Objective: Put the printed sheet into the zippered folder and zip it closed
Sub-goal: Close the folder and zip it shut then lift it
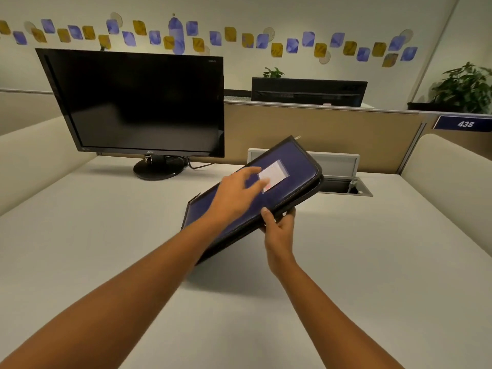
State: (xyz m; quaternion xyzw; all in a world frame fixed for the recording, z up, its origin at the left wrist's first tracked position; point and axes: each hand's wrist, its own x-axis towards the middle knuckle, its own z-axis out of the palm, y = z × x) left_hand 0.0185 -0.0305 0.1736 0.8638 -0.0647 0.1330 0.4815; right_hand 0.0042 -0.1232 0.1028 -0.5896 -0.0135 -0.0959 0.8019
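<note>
From the head camera, it's all about the blue zippered folder (287, 158), up over the middle of the pale desk (106, 235) and tilted, its far right corner riding high and its near left corner dipping towards the desktop; whether that low corner touches the surface I cannot tell. The right hand (278, 230) has the folder by its near right edge, thumb on top of the dark border and fingers curled underneath, a firm grasp. The left hand (234, 195) lies across the cover, fingers spread and loose, nothing clenched; the fingertips are blurred just beside the pale label card (274, 173) in its clear window. A metal zip pull (297, 137) pokes out at the folder's top corner, and at the right corner the two dark halves show a slim gap. The printed sheet is hidden from this angle. Behind the folder an open cable hatch (343, 186) sits in the desk, against the tan partition (319, 134). To the left stands a dark Acer monitor (138, 102) on its round foot. Beyond the partition there's a second monitor (308, 91), a leafy plant (466, 86) at far right, and a blue plate reading 438 (464, 124).
</note>
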